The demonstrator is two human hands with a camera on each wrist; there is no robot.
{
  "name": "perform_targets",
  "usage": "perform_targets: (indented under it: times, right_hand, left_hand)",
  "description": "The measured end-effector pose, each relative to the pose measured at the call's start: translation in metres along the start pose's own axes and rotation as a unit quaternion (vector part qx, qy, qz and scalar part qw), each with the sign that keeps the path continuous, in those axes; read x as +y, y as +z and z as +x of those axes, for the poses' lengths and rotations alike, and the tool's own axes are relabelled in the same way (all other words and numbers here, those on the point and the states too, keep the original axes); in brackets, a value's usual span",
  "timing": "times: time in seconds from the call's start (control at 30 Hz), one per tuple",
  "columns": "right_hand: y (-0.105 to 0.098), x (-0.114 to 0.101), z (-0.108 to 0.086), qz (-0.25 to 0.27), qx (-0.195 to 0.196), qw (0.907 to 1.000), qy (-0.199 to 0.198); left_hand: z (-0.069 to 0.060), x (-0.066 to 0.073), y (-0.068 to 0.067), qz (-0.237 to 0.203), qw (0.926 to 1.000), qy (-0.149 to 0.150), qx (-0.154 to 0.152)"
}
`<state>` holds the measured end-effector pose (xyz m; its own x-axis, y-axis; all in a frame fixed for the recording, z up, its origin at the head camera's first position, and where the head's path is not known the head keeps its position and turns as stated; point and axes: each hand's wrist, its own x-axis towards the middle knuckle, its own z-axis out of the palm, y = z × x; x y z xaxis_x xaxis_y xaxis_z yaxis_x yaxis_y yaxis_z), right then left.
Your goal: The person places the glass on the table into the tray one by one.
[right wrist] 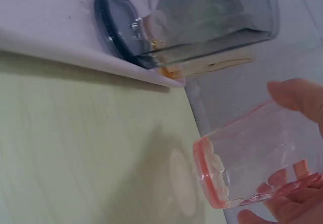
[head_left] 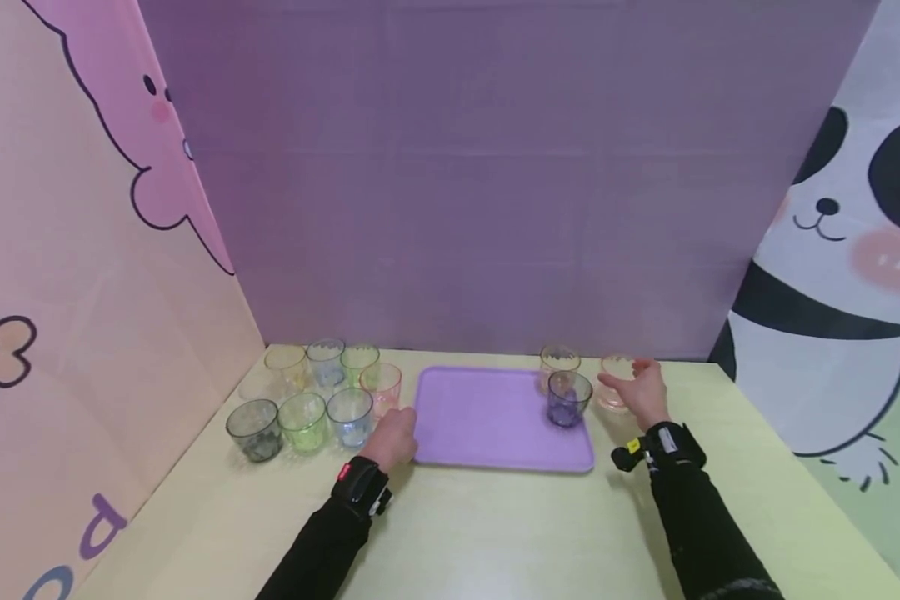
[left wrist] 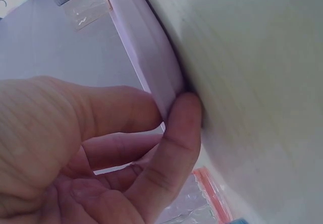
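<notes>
My left hand (head_left: 393, 437) pinches the left edge of a purple tray (head_left: 480, 417) between thumb and finger, as the left wrist view shows up close at the tray's rim (left wrist: 146, 47). Right of the tray, my right hand (head_left: 645, 395) grips a clear pink glass (right wrist: 257, 158) by its sides. Its base appears slightly above the table in the right wrist view, with a shadow below. A dark purple glass (head_left: 567, 404) stands upright at the tray's right side. Behind it, at the back right corner, is a yellowish glass (head_left: 558, 358), partly hidden.
Several tinted glasses stand in two rows left of the tray, among them a grey one (head_left: 255, 433), a green one (head_left: 303, 425), a blue one (head_left: 351, 419) and a pink one (head_left: 382, 383) close to my left hand. A purple backdrop (head_left: 457, 208) rises behind the table (head_left: 510, 533).
</notes>
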<state>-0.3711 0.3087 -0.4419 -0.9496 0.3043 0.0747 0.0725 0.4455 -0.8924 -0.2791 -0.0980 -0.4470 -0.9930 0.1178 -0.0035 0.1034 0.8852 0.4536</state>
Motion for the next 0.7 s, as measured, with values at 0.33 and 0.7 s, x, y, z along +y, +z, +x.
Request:
perform_targets:
  times: [0.33, 0.7]
  right_hand:
    - [-0.009, -0.005, -0.008, 0.061, 0.012, 0.9980, 0.006]
    - [-0.009, -0.013, -0.020, 0.112, 0.023, 0.9934, -0.012]
  left_hand:
    - [-0.002, -0.001, 0.003, -0.005, 1.0000, 0.001, 0.005]
    - [-0.001, -0.001, 0.004, 0.001, 1.0000, 0.005, 0.007]
